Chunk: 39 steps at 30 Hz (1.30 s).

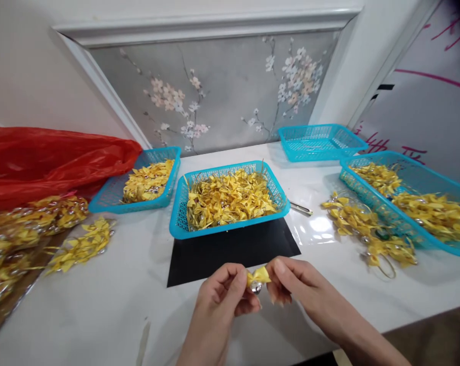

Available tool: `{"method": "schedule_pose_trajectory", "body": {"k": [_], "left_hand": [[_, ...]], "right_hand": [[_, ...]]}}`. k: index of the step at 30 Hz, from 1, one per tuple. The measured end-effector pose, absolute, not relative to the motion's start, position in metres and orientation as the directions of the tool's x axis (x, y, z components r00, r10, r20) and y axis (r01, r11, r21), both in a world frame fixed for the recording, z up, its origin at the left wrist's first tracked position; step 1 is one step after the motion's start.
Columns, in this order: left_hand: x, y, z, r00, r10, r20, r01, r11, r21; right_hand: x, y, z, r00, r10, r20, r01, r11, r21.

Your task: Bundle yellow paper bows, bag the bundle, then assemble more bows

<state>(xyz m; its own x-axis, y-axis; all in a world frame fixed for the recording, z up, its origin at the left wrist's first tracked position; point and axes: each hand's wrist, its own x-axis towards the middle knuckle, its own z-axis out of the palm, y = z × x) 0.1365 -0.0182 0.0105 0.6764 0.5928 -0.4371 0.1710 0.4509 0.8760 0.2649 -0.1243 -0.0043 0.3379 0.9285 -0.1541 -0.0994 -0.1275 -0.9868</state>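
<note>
Between both hands is a small yellow ribbon bow [261, 275] with a round silver bell [256, 287] below its middle. My left hand [228, 290] pinches the bow's left side between thumb and fingers. At the bow's right end, the thumb and fingertips of my right hand [291, 278] are closed on its edge. Just beyond the hands lies a flat black sheet [230, 256]. On its far part stands a blue plastic basket [226, 231] heaped with similar yellow bows [230, 198].
Left are another blue basket [134, 207] with bows, a red plastic bag [54, 157] and a loose bow pile [83, 246]. Right are tweezers [302, 208], another bow pile [352, 218] and a part-filled basket [417, 223]. A blue basket [321, 155] stands near the wall.
</note>
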Motion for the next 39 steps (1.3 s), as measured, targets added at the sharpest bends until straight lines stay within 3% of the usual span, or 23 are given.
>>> {"method": "schedule_pose_trajectory", "body": {"k": [6,13,21,23,26,30,39], "left_hand": [[0.138,-0.021,0.013,0.702,0.576,-0.420,0.166,0.441,0.882],[0.141,-0.017,0.016,0.804,0.490,-0.336,0.210,0.294,0.932],[0.147,-0.021,0.005,0.686,0.577,-0.444,0.003,0.608,0.794],[0.148,-0.021,0.003,0.674,0.557,-0.485,-0.024,0.673,0.739],[0.149,-0.017,0.003,0.643,0.548,-0.535,-0.042,0.722,0.690],[0.148,-0.013,0.005,0.590,0.586,-0.555,-0.079,0.726,0.683],[0.148,-0.022,0.000,0.621,0.597,-0.509,-0.102,0.705,0.702]], "right_hand": [[0.263,-0.128,-0.004,0.368,0.919,-0.141,-0.018,-0.145,-0.989],[0.260,-0.127,0.002,0.356,0.931,-0.075,0.183,-0.148,-0.972],[0.237,-0.130,-0.012,0.513,0.845,0.154,0.353,-0.044,-0.935],[0.234,-0.130,-0.015,0.573,0.807,0.141,0.301,-0.047,-0.952],[0.236,-0.130,-0.016,0.657,0.754,-0.005,0.110,-0.103,-0.989],[0.237,-0.126,-0.015,0.632,0.755,-0.175,-0.097,-0.147,-0.984],[0.224,-0.108,-0.027,0.512,0.835,-0.201,-0.134,-0.153,-0.979]]}}
